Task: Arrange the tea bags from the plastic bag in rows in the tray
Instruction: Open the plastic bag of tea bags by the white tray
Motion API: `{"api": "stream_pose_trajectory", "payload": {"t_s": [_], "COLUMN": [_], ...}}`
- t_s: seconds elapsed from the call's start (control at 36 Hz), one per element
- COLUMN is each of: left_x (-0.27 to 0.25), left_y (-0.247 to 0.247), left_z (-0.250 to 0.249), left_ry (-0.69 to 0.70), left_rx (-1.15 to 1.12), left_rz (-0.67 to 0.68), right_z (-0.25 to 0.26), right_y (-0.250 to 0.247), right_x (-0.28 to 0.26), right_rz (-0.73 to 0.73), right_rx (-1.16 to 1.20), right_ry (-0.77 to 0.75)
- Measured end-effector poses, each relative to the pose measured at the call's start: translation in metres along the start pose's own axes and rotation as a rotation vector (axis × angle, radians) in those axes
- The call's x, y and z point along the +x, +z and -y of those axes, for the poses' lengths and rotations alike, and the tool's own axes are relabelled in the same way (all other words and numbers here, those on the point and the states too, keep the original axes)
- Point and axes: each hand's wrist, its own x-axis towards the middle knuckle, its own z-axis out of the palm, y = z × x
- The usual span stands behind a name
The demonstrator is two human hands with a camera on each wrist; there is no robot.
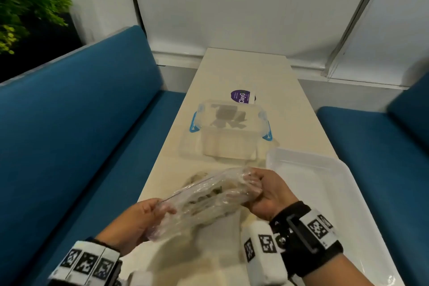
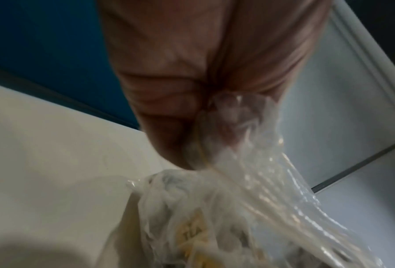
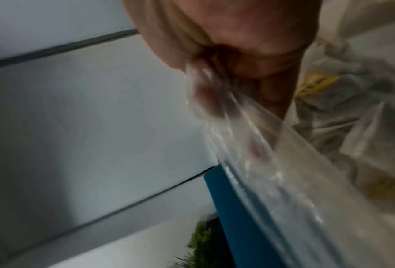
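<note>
A clear plastic bag (image 1: 209,195) full of pale tea bags (image 1: 204,199) hangs stretched between both hands above the near end of the table. My left hand (image 1: 148,216) grips its lower left corner, and my right hand (image 1: 257,190) grips the upper right end. In the left wrist view the curled fingers pinch bunched plastic (image 2: 233,112), with tea bags (image 2: 191,226) below. The right wrist view shows fingers clamped on the plastic (image 3: 214,94) and tea bags (image 3: 329,101) behind it. A white tray (image 1: 308,176) lies empty to the right of the bag.
A clear storage box (image 1: 229,127) with blue clips stands mid-table, dark items inside. Behind it sits a purple-labelled tub (image 1: 242,96). Blue benches (image 1: 69,134) flank the narrow table (image 1: 232,69). A green plant (image 1: 25,7) is at the far left.
</note>
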Motion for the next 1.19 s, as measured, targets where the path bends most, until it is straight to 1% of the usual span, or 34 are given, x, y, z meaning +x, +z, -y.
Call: {"api": "stream_pose_trajectory", "payload": {"t_s": [0.03, 0.08, 0.14, 0.19, 0.22, 0.28, 0.31, 0.36, 0.39, 0.42, 0.44, 0.5, 0.53, 0.56, 0.58, 0.61, 0.64, 0.67, 0.72, 0.75, 0.83, 0.86, 0.92, 0.94, 0.97, 1.03, 1.08, 1.11, 1.14, 1.19], "left_x": [0.001, 0.005, 0.005, 0.009, 0.012, 0.018, 0.019, 0.024, 0.025, 0.026, 0.024, 0.018, 0.012, 0.008, 0.002, 0.0, 0.0, 0.0, 0.005, 0.009, 0.012, 0.012, 0.014, 0.017, 0.019, 0.024, 0.027, 0.027, 0.027, 0.027], "left_y": [0.0, -0.002, -0.006, -0.009, -0.01, -0.006, -0.005, -0.008, -0.01, -0.013, -0.013, -0.012, -0.011, -0.011, -0.01, -0.008, -0.006, -0.001, 0.008, 0.01, 0.011, 0.01, 0.005, 0.001, -0.002, -0.009, -0.01, -0.006, -0.003, -0.001], "left_z": [0.0, 0.0, -0.003, -0.009, -0.012, -0.018, -0.02, -0.017, -0.015, -0.011, -0.01, -0.006, -0.004, 0.0, 0.002, 0.006, 0.011, 0.014, 0.017, 0.019, 0.016, 0.015, 0.015, 0.015, 0.014, 0.012, 0.004, -0.003, -0.008, -0.012], "left_ry": [-0.013, -0.019, -0.043, -0.083, -0.091, -0.097, -0.1, -0.103, -0.109, -0.116, -0.123, -0.085, -0.035, 0.0, 0.024, 0.038, 0.071, 0.127, 0.231, 0.258, 0.274, 0.267, 0.225, 0.188, 0.142, 0.042, -0.081, -0.126, -0.159, -0.176], "left_rx": [-0.043, -0.245, -0.487, -0.664, -0.722, -0.762, -0.77, -0.875, -0.956, -0.984, -0.938, -0.657, -0.519, -0.389, -0.252, -0.1, 0.04, 0.152, 0.321, 0.343, 0.231, 0.238, 0.187, 0.082, 0.0, -0.198, -0.495, -0.607, -0.663, -0.696], "left_rz": [-0.046, -0.123, -0.12, -0.086, -0.085, -0.088, -0.087, 0.004, 0.048, 0.06, 0.059, -0.022, -0.024, -0.002, 0.06, 0.088, 0.075, 0.016, -0.207, -0.285, -0.441, -0.481, -0.557, -0.578, -0.576, -0.5, -0.372, -0.325, -0.313, -0.293], "right_z": [-0.001, -0.003, -0.006, -0.012, -0.017, -0.025, -0.028, -0.032, -0.034, -0.035, -0.035, -0.03, -0.027, -0.023, -0.019, -0.017, -0.016, -0.016, -0.019, -0.021, -0.025, -0.026, -0.027, -0.029, -0.03, -0.034, -0.039, -0.04, -0.042, -0.045], "right_y": [0.002, 0.0, -0.005, -0.01, -0.01, -0.011, -0.01, -0.011, -0.013, -0.014, -0.015, -0.018, -0.019, -0.02, -0.019, -0.017, -0.015, -0.011, -0.005, -0.005, -0.009, -0.012, -0.019, -0.019, -0.021, -0.02, -0.018, -0.016, -0.016, -0.018], "right_x": [-0.001, -0.005, -0.011, -0.015, -0.016, -0.014, -0.015, -0.015, -0.014, -0.013, -0.013, -0.01, -0.008, -0.007, -0.006, -0.005, -0.003, -0.003, -0.001, 0.0, 0.001, 0.001, 0.0, -0.004, -0.006, -0.014, -0.017, -0.018, -0.018, -0.015], "right_rz": [-0.007, -0.056, -0.072, -0.046, -0.042, -0.091, -0.135, -0.188, -0.195, -0.199, -0.189, -0.156, -0.133, -0.107, -0.086, -0.068, -0.068, -0.079, -0.116, -0.141, -0.219, -0.231, -0.217, -0.199, -0.176, -0.125, -0.144, -0.164, -0.182, -0.216], "right_rx": [-0.042, -0.201, -0.513, -0.908, -1.033, -1.173, -1.197, -1.19, -1.128, -1.018, -0.881, -0.525, -0.338, -0.173, -0.04, 0.057, 0.109, 0.13, 0.114, 0.077, -0.129, -0.229, -0.464, -0.614, -0.753, -0.966, -1.109, -1.162, -1.2, -1.182], "right_ry": [-0.018, -0.093, -0.205, -0.281, -0.312, -0.405, -0.459, -0.501, -0.487, -0.448, -0.396, -0.271, -0.205, -0.142, -0.092, -0.056, -0.041, -0.039, -0.06, -0.079, -0.148, -0.177, -0.221, -0.235, -0.248, -0.31, -0.411, -0.455, -0.486, -0.492]}}
